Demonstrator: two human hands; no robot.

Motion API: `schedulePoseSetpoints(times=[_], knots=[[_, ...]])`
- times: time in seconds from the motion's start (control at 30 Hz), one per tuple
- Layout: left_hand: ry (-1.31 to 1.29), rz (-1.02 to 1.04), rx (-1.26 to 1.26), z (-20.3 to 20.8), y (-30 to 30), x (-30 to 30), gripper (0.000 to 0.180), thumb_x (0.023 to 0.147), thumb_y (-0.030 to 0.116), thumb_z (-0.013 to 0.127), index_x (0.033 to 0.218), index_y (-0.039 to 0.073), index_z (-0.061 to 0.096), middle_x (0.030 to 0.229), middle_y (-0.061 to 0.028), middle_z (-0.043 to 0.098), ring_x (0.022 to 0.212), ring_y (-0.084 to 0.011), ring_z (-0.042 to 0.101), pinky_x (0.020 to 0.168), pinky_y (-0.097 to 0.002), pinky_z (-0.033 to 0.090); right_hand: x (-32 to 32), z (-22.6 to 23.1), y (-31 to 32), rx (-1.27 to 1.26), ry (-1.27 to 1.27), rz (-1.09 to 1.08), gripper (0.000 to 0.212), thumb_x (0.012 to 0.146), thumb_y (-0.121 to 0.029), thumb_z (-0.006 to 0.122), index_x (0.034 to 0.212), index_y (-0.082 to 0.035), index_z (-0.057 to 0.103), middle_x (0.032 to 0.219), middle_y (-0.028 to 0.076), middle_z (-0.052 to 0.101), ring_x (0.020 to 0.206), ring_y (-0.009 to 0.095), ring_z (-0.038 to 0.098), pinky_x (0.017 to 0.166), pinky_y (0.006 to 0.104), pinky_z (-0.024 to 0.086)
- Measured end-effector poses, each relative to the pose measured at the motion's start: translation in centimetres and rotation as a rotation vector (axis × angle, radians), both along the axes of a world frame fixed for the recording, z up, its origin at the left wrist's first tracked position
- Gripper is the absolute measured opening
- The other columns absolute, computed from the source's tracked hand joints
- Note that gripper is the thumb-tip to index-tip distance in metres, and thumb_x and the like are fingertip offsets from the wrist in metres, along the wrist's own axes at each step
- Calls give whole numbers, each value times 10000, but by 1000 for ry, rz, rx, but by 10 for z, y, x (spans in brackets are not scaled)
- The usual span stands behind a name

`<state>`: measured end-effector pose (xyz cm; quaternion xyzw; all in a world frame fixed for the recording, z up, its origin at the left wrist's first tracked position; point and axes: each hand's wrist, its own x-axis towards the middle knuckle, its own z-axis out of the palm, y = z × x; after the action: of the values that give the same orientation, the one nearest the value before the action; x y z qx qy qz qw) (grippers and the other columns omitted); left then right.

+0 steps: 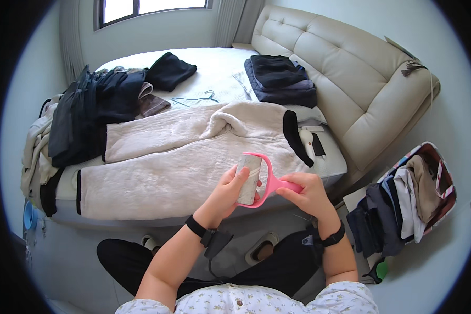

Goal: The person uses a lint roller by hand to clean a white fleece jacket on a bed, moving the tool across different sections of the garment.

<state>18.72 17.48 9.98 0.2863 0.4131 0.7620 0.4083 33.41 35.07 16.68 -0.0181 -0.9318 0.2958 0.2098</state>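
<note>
Between my hands is a lint roller with a pink frame and a greyish, used-looking sheet roll (249, 179). My left hand (229, 189) is closed round the roll, thumb across its front. The pink handle (290, 186) sits in the grip of my right hand (307, 193). Beyond them, cream fleece trousers (167, 172) lie flat across the bed, legs to the left and dark waistband (296, 138) to the right. Dark cuffs edge both leg ends. Both hands hover over the near edge of the trousers.
A heap of dark clothes (97, 104) covers the bed's left end. Folded dark garments (277, 78) lie near the padded headboard (345, 63), a green hanger (196, 98) between. A white handheld appliance (307, 144) rests beside the waistband. At right stands a full clothes basket (447, 204).
</note>
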Motion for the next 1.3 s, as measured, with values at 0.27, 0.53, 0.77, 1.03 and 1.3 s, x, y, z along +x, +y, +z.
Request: schedulePoseSetpoints(times=[0.27,0.53,0.77,1.03,1.3], knots=[[-175,-17,52,6,-4,-22,747,994,653,337,1442,56,368,1338,-184,535,1067,-247,630,883,-393,533,-36,-60,23,-260,181,45,246,786,-165,787,962,-3,726,795,127,689,688,208,654,629,309,490],[83,265,-151,-33,20,-19,579,983,333,501,1453,27,356,1376,-171,500,1211,-238,541,997,-386,442,-27,-115,48,-259,289,-79,254,782,-65,768,1008,26,696,810,91,669,709,138,604,647,263,467],[25,211,-111,-49,35,-13,489,925,179,543,1377,28,433,1316,-158,521,1166,-201,549,980,-359,452,-5,-132,59,-388,308,-144,284,761,-68,805,1011,19,705,756,80,632,653,140,582,609,259,454],[-307,71,-39,-51,38,-2,376,949,146,524,1291,19,434,1154,-134,630,1001,-220,653,929,-375,526,-4,-137,58,-365,360,-159,307,741,-49,813,1016,17,693,744,69,612,631,134,548,584,262,430],[-165,193,-1,-42,31,4,458,893,56,590,1303,58,386,1157,-119,573,1062,-210,612,956,-405,510,-6,-138,48,-295,433,-170,322,737,-29,812,1030,17,686,727,81,590,614,143,534,565,264,418]])
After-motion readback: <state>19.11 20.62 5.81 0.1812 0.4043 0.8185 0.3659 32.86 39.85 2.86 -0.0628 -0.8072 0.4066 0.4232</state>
